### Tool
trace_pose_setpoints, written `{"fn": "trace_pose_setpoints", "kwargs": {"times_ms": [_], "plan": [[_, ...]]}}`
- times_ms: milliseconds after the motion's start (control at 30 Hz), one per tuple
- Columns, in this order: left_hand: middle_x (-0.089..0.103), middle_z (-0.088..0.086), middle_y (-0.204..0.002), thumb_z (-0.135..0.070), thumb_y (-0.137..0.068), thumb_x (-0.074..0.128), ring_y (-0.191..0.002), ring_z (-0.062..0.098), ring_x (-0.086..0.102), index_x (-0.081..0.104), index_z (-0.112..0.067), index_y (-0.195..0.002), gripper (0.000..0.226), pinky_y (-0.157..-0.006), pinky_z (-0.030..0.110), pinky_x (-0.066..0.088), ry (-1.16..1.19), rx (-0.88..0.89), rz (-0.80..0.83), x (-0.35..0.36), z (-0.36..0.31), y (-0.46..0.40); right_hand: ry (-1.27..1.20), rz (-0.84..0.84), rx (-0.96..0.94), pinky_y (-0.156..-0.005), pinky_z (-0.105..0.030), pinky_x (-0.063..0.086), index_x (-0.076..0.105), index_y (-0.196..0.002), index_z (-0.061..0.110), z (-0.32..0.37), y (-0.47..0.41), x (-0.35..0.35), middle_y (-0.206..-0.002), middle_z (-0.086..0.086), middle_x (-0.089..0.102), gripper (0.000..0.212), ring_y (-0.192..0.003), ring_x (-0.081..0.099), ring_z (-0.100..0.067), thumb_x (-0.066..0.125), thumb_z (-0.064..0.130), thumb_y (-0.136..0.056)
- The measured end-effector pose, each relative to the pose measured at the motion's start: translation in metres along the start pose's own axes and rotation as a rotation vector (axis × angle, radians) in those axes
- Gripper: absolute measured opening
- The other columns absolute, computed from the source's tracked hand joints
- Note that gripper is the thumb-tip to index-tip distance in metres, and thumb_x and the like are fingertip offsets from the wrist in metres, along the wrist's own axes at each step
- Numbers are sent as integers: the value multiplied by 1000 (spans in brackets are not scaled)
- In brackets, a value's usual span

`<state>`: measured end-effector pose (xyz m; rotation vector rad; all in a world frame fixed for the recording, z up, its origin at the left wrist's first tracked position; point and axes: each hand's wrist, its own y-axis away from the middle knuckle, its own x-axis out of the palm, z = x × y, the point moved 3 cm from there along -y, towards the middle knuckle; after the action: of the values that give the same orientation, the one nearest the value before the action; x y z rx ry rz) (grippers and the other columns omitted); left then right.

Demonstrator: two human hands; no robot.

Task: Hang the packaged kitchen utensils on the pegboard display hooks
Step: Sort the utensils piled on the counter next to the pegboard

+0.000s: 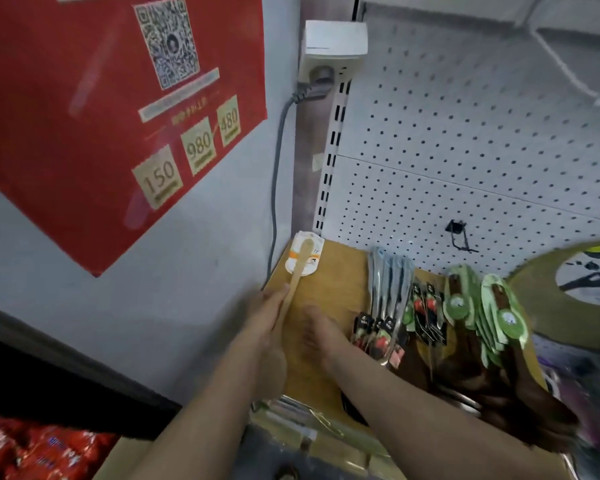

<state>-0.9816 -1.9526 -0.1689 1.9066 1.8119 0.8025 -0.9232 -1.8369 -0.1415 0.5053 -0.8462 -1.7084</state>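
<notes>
My left hand grips the handle of a pale wooden utensil whose white and orange card tag points up toward the white pegboard. My right hand sits just right of the handle, fingers bent near it; blur hides whether it touches. A black hook sticks out of the pegboard low on the right, bare. Packaged utensils lie in rows on the brown shelf: silver ones with black and red cards, and dark wooden ones with green cards.
A grey wall with a red poster stands on the left. A white socket box with a grey cable is mounted beside the slotted upright. Red packets lie at the bottom left. A round printed board leans at the right.
</notes>
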Motion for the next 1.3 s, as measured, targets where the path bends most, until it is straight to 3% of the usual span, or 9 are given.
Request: {"fn": "trace_pose_setpoints", "kwargs": {"times_ms": [200,367,467,733,833,967,1067,1200,1300], "plan": [[78,5,-99,-44,-91,70,-97,26,73,73,-17,-97,28,-93,43,57,-78,28,-19,-9,1,-14,-56,-1,36,-93,-36,46,64,-95,16,-1,-12,9,-97,-2,64,28,-91,59,-17,51,40,-103],[78,4,-99,-46,-90,69,-95,23,74,74,-17,-104,33,-87,37,57,-76,-8,14,-10,0,-22,-102,0,33,-79,-32,51,64,-100,21,-2,-17,18,-107,-4,67,23,-100,61,-20,51,40,-103],[79,2,-95,-48,-92,66,-94,21,73,75,-18,-101,33,-84,35,56,-66,-45,29,-9,1,-19,-123,27,36,-89,-36,54,69,-113,16,-4,-20,24,-108,-7,72,32,-104,65,-24,50,39,-103],[71,1,-104,-51,-97,56,-98,15,67,67,-15,-115,42,-82,30,51,24,-107,40,-11,3,-12,-151,-38,62,-58,-28,51,73,-107,7,-18,-32,25,-78,-4,70,28,-65,62,-15,59,30,-100],[71,3,-112,-51,-98,54,-104,17,66,61,-13,-132,51,-89,31,52,32,-80,32,-12,5,-11,-178,-81,19,-55,-28,51,69,-94,10,-23,-35,22,-76,-8,68,10,-61,60,-18,61,14,-99],[70,5,-116,-51,-99,52,-105,20,66,60,-12,-135,53,-93,33,52,52,-78,36,-7,6,-8,-214,-106,-32,-59,-32,54,67,-95,10,-28,-34,16,-83,-15,70,7,-67,63,-24,64,4,-96],[69,5,-114,-49,-100,51,-103,19,66,60,-12,-133,51,-88,32,50,80,-75,26,-3,4,-2,-255,-89,-73,-73,-40,58,68,-108,6,-28,-30,12,-101,-23,72,14,-83,66,-30,67,4,-94],[70,3,-113,-48,-100,53,-102,15,66,63,-14,-126,44,-80,29,50,128,-43,17,9,-2,10,-234,-26,-127,-57,-28,55,69,-110,5,-25,-13,-1,-91,-17,72,17,-72,66,-23,67,4,-93],[72,2,-108,-51,-96,58,-97,15,67,69,-21,-101,33,-84,30,52,132,40,47,27,-15,25,-245,29,-159,-60,-28,56,69,-117,1,-23,3,-13,-95,-18,72,26,-72,67,-22,68,3,-92]]}}
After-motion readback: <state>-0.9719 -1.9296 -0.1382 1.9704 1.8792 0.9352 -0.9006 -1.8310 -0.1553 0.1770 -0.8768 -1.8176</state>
